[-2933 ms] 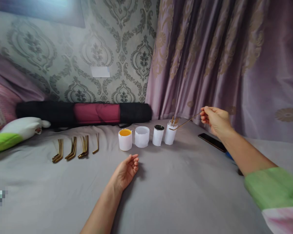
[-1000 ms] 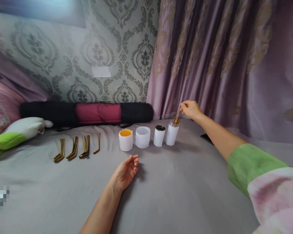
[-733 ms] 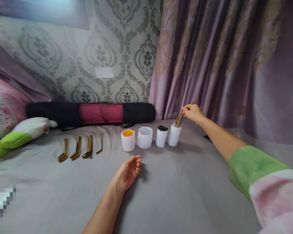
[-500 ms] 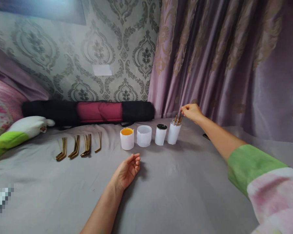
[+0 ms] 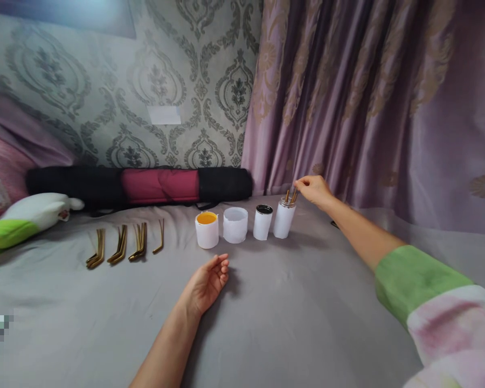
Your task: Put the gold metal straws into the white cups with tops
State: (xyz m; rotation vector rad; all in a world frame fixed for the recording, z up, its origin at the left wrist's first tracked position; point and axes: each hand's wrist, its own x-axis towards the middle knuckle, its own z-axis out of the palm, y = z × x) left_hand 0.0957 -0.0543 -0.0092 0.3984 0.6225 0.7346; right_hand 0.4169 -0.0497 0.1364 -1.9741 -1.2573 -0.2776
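Under the left hand (image 5: 206,283), half curled and empty, a gray sheet (image 5: 291,307). Just past its fingertips, a yellow-topped cup (image 5: 207,235) and a pale tub (image 5: 235,227). To its left, bent gold straws (image 5: 142,245). Farther, below and left of the right hand (image 5: 314,189), a white jar (image 5: 283,221), with a gold straw (image 5: 294,196) at its mouth, pinched between finger and thumb. Far past both hands, a long bag (image 5: 159,185).

There were two hands, one left hand (image 5: 205,283) and one right hand (image 5: 316,191). Four white pots (image 5: 207,235) stood in one row. At least two gold sticks (image 5: 288,195) poked out of one pot. Four groups of bent gold sticks (image 5: 138,243) lay on the cloth, too bunched to count each stick. There was one long bag (image 5: 161,186) and one soft toy (image 5: 36,212).
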